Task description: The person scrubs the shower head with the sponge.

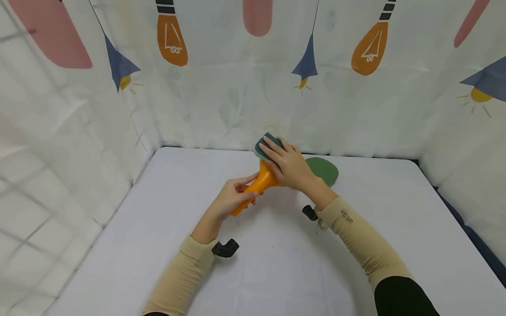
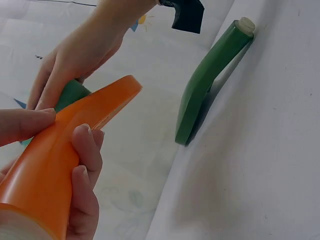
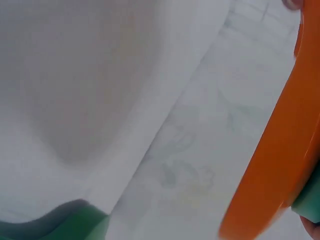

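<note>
My left hand (image 1: 236,196) holds an orange paddle (image 1: 268,176) by its handle, fingers curled round it, above the white table. The paddle is tilted, its wide end up and away from me. My right hand (image 1: 291,169) holds a two-tone green sponge (image 1: 261,152) against the far face of that wide end; the right thumb is mostly hidden. In the left wrist view the sponge (image 2: 73,95) shows behind the orange paddle (image 2: 45,165). The right wrist view catches the paddle's edge (image 3: 285,145) and a corner of sponge (image 3: 311,197).
A green paddle (image 1: 323,169) lies on the table (image 1: 276,263) behind my right wrist; its pale handle end (image 2: 246,25) shows in the left wrist view. Patterned white cloth (image 1: 221,105) stands around the table's back and sides. A black wrist mount (image 1: 225,248) juts from the left sleeve.
</note>
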Demonstrator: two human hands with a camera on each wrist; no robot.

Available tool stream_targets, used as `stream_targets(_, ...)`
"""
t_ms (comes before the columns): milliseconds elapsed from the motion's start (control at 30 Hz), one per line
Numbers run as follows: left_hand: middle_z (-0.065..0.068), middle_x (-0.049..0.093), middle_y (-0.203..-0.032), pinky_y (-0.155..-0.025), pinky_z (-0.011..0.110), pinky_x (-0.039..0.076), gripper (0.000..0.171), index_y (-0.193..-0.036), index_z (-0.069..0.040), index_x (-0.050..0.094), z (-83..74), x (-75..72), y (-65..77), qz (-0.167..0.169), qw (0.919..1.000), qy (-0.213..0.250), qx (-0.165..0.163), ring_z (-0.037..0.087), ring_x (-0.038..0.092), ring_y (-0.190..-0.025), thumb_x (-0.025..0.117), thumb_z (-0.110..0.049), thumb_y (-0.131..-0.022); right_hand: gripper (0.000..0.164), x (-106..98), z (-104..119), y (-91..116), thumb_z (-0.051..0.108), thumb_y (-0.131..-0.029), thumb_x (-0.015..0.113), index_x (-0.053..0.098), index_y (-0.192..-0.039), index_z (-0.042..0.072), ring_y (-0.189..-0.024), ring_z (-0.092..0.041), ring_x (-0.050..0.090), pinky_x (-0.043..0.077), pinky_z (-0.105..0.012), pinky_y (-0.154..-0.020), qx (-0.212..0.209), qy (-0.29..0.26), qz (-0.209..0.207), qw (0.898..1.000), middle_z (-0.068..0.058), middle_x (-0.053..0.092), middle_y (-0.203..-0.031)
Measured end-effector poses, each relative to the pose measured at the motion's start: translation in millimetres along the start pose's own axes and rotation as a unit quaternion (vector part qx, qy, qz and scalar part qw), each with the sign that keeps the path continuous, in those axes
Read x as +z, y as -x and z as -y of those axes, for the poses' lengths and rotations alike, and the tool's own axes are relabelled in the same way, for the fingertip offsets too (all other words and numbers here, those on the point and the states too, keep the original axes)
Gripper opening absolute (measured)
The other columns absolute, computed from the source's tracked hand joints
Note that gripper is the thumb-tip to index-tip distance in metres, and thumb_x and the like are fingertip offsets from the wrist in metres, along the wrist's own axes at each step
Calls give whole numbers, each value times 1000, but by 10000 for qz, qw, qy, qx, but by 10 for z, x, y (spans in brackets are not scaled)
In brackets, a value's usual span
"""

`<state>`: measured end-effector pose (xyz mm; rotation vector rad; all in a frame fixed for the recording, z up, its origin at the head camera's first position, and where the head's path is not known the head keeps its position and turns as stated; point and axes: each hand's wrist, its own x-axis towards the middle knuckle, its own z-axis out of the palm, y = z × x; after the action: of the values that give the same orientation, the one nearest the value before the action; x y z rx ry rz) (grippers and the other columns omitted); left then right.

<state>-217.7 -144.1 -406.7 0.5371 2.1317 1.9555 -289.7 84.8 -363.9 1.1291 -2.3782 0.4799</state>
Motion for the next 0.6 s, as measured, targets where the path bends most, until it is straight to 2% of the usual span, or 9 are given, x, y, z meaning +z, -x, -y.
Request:
stream_targets(67, 15, 76, -98, -60, 25, 50, 57, -152, -5, 47, -18, -6, 8, -75, 10000, -12, -43, 27, 62, -70, 66, -6, -98, 49, -18, -129, 16, 21, -107, 55, 47, -154, 8, -146, -47, 32, 34, -67, -108, 505, -261, -76, 9984, -12, 38, -161)
stream_targets(167, 14, 76, -100, -59, 24, 49, 58, -152, -8, 48, -38, -17, 9, -147, 9998, -6, -110, 21, 62, -69, 67, -7, -98, 50, -45, -311, 68, 19, -109, 50, 41, -156, 5, -147, -46, 29, 27, -65, -114, 1259, -719, -229, 9892, -14, 34, -163)
stream_targets(267, 15, 76, -102, -60, 24, 49, 58, -153, -8, 48, -39, -22, -1, -128, 9998, 25, -141, 18, 62, -69, 67, -6, -98, 51, -58, -418, 130, 18, -110, 48, 37, -157, 2, -147, -47, 28, 22, -61, -118, 1648, -1024, -308, 9805, -16, 32, -163)
stream_targets(333, 15, 76, -102, -60, 24, 50, 58, -153, -8, 48, -34, -21, -8, -105, 9998, 40, -154, 20, 62, -69, 67, -6, -98, 51, -46, -442, 158, 17, -110, 47, 37, -157, 2, -147, -49, 27, 21, -61, -119, 1709, -1019, -327, 9795, -17, 31, -163)
stream_targets(433, 15, 76, -101, -61, 24, 50, 58, -153, -8, 48, -30, -13, -12, -104, 9998, 47, -177, 30, 63, -72, 68, -6, -98, 50, -19, -401, 166, 18, -109, 49, 40, -156, 2, -145, -51, 30, 25, -66, -115, 1590, -742, -400, 9837, -17, 33, -162)
stream_targets(533, 14, 76, -99, -61, 25, 51, 58, -153, -7, 47, -32, -9, -6, -124, 9998, 15, -160, 39, 62, -74, 67, -6, -98, 50, 11, -301, 153, 18, -108, 51, 44, -154, 3, -143, -51, 33, 31, -69, -109, 1328, -461, -487, 9889, -17, 37, -161)
stream_targets(600, 14, 76, -98, -61, 25, 51, 57, -153, -6, 47, -35, -10, -2, -140, 9998, -27, -131, 37, 62, -74, 67, -6, -99, 49, 21, -202, 135, 18, -107, 54, 46, -153, 4, -143, -50, 34, 34, -68, -107, 1022, -317, -500, 9930, -16, 39, -160)
